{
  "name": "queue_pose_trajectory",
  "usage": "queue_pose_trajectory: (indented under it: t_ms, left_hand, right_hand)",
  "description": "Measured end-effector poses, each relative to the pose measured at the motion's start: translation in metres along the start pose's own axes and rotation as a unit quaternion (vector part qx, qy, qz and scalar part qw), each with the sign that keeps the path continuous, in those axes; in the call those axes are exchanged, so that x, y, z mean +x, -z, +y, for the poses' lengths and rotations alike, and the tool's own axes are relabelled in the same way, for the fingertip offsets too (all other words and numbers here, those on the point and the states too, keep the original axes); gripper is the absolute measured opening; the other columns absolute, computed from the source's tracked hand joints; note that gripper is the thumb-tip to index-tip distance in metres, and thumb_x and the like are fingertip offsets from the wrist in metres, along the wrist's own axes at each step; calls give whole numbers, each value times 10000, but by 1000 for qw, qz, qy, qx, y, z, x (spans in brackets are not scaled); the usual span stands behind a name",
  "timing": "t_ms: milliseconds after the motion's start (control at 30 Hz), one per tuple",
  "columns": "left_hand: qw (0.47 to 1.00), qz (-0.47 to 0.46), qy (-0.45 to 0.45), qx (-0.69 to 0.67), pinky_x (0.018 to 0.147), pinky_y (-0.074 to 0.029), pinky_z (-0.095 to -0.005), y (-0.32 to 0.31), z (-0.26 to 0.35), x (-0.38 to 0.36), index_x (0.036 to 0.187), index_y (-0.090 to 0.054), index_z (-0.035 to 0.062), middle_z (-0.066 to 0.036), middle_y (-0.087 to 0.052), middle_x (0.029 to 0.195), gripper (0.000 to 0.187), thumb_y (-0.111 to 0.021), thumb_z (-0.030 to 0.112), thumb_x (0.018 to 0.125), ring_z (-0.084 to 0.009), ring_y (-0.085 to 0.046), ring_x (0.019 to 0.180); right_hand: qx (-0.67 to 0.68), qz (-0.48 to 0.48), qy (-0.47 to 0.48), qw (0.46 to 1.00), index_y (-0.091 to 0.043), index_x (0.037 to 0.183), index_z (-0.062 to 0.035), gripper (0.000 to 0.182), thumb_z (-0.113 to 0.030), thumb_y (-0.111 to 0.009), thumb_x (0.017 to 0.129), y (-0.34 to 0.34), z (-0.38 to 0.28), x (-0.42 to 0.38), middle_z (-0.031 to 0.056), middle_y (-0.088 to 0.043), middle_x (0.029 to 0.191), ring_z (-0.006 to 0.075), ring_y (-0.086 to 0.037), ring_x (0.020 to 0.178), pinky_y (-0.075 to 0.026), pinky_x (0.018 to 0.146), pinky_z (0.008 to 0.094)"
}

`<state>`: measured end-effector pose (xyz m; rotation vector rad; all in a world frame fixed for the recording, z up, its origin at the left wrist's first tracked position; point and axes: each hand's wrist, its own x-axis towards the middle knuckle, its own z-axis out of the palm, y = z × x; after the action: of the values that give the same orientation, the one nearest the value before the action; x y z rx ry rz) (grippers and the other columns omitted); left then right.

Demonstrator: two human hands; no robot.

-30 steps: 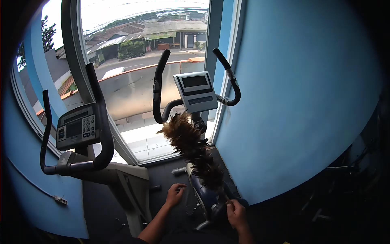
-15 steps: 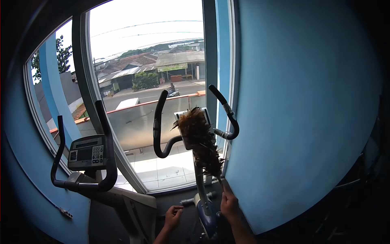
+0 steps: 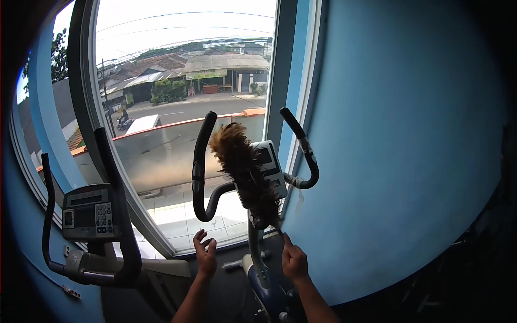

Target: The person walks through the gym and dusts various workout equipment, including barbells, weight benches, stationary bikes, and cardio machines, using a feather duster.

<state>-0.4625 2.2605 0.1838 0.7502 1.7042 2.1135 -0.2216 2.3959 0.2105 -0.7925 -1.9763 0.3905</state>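
Note:
A brown feather duster point(image 3: 245, 169) is gripped by its handle in my right hand point(image 3: 295, 262), fingers wrapped round it. Its feathers overlap the left part of the console point(image 3: 276, 182) on an exercise bike point(image 3: 264, 285). Free of any object, my left hand point(image 3: 205, 255) is raised with fingers apart and slightly curled, below the bike's left handlebar point(image 3: 198, 177). The right handlebar point(image 3: 311, 161), partly wrapped in peeling tape, curves beside the wall.
A second exercise machine point(image 3: 90, 212) with a keypad console stands at the left. Tall glass windows point(image 3: 177, 124) face a street where a motorcycle rider point(image 3: 124, 119) passes. A blue wall point(image 3: 398, 140) rises close on the right. Power sockets point(image 3: 70, 292) lie low at the left.
The duster has swung left and up across the console, uncovering its right side. My left hand has risen and moved left, fingers opening. The camera view has shifted right.

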Motion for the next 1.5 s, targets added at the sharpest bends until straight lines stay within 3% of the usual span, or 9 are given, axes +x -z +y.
queue_pose_trajectory:
  t_ms: [67,233,467,633,800,933,1100,1367,1500]
  left_hand:
    - [998,24,-39,-50,951,-407,-381,-1,14,26,1457,-235,85,-153,-299,1436,608,-513,203,930,-259,-445,1194]
    - [983,-55,-159,-78,1154,-121,-428,-11,36,68,1511,-114,72,-139,-200,1532,664,-393,343,973,-280,-200,1421]
    - [981,-98,-116,-123,1142,-143,-380,-12,26,76,1467,-186,22,-148,-297,1459,638,-284,460,1014,-253,-252,1380]
    - [975,87,-98,-177,1091,-140,-602,-3,31,76,1511,-160,236,-149,-163,1534,644,-220,600,983,-329,-217,1392]
    - [964,128,-210,-97,1154,-141,-418,39,-21,96,1477,-184,7,-139,-188,1529,568,-344,244,987,-286,-190,1417]
    - [942,205,-257,66,1155,-123,-448,19,57,75,1459,-216,-2,-161,-199,1526,615,-451,145,910,-300,-193,1414]
    - [980,15,-199,-7,1076,-301,-428,11,58,71,1455,-268,50,-176,-386,1425,595,-494,131,910,-276,-429,1274]
    - [977,-13,-213,-2,873,-407,-297,-24,58,85,1428,-277,6,-94,-504,1073,482,-438,159,1001,-135,-481,909]
    - [944,79,-267,178,852,-374,-341,-24,64,76,1385,-379,30,-129,-400,1174,486,-497,78,915,-209,-408,1024]
  right_hand:
    - [-32,-75,-69,994,-530,1320,-13,391,-84,-510,935,1,-10,-8,228,-627,789,352,-630,704,-500,680,401]
    - [13,42,-106,993,-513,1333,9,392,-66,-483,949,-5,-7,15,163,-616,731,184,-569,617,-454,593,311]
    - [5,0,67,998,-463,1406,-104,504,-6,-508,914,44,-70,86,134,-526,653,254,-532,566,-448,564,374]
    - [-53,-197,74,976,-547,1343,-213,492,-106,-575,864,37,-85,68,101,-521,655,280,-575,582,-482,554,409]
    - [-15,-231,20,973,-624,1250,-166,395,-112,-570,863,9,-39,-7,102,-554,638,257,-586,579,-489,565,375]
    - [-56,-221,-113,967,-691,1117,-102,300,-121,-566,845,21,14,-62,106,-648,729,230,-620,612,-499,586,348]
    - [153,-49,-292,943,-660,1097,37,280,-104,-554,879,20,83,-143,36,-619,702,77,-549,650,-441,582,265]
    - [137,-101,-253,952,-668,1080,22,267,-150,-584,895,-25,6,-102,94,-659,778,135,-611,708,-475,634,284]
    - [99,-34,-324,940,-675,1063,18,273,-170,-616,874,-16,35,-133,147,-710,848,202,-690,772,-512,680,313]
